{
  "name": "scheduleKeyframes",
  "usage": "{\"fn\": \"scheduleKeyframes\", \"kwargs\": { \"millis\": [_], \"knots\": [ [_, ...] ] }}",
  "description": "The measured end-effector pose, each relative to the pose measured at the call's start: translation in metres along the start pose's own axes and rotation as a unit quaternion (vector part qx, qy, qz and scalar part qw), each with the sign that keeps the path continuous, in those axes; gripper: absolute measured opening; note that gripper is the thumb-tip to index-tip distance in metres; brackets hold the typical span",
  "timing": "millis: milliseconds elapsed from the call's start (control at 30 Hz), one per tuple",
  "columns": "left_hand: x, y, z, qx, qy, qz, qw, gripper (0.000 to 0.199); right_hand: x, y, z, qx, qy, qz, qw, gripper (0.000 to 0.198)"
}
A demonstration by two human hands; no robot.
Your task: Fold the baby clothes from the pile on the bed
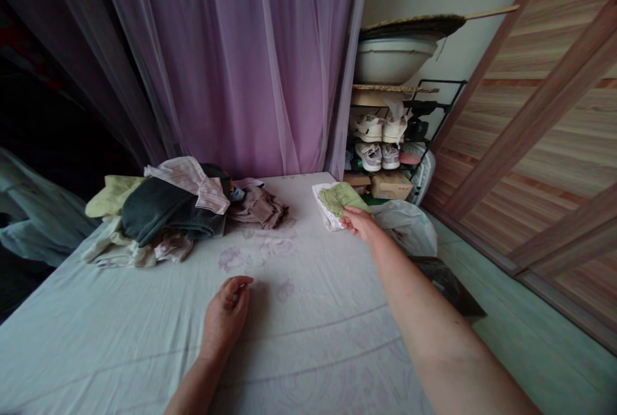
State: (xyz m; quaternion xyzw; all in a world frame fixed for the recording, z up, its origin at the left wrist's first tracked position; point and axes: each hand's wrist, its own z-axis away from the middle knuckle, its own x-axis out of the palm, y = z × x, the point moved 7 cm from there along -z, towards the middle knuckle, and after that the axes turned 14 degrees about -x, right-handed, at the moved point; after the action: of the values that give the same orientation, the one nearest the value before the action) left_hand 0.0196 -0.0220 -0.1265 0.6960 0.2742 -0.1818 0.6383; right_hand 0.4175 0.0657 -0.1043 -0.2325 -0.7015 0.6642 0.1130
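Observation:
At the far right corner of the bed, my right hand [357, 221] is closed on the near edge of a folded light-green garment [341, 196]. This green piece lies on top of folded pale pink-and-white clothing [324, 211]. My left hand [227, 312] hovers over the floral bedsheet [308, 338], its fingers curled in with nothing visible in them. A heap of loose clothes sits at the far left, with dark grey trousers [159, 206], a striped pinkish garment [190, 180], a yellow piece [113, 196] and a brownish-mauve one [260, 207].
A purple curtain [231, 68] hangs along the bed's far side. To the right stand a rack with shoes [370, 157], a white basin [395, 60] and cardboard boxes [390, 185]. A white plastic bag [409, 225] rests beside the bed, near wooden wardrobe doors [530, 113].

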Motion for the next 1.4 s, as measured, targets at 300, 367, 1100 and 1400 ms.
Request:
{"fn": "scheduleKeyframes", "kwargs": {
  "millis": [300, 367, 1100, 1400],
  "knots": [
    [-0.001, 0.006, 0.001, -0.015, -0.01, -0.003, 1.0, 0.029, 0.018, -0.048, 0.024, -0.274, 0.023, 0.355, 0.894, 0.032],
    [-0.001, 0.006, 0.001, -0.016, -0.007, 0.0, 1.0, 0.028, 0.035, -0.044, 0.031, -0.302, -0.024, 0.464, 0.833, 0.03],
    [0.004, 0.003, 0.003, -0.04, -0.023, 0.037, 0.998, 0.022, 0.093, 0.007, 0.132, -0.334, -0.051, 0.361, 0.869, 0.032],
    [0.003, 0.004, 0.004, -0.039, -0.018, 0.038, 0.998, 0.022, 0.101, 0.003, 0.182, -0.342, -0.084, 0.304, 0.885, 0.031]
  ]
}}
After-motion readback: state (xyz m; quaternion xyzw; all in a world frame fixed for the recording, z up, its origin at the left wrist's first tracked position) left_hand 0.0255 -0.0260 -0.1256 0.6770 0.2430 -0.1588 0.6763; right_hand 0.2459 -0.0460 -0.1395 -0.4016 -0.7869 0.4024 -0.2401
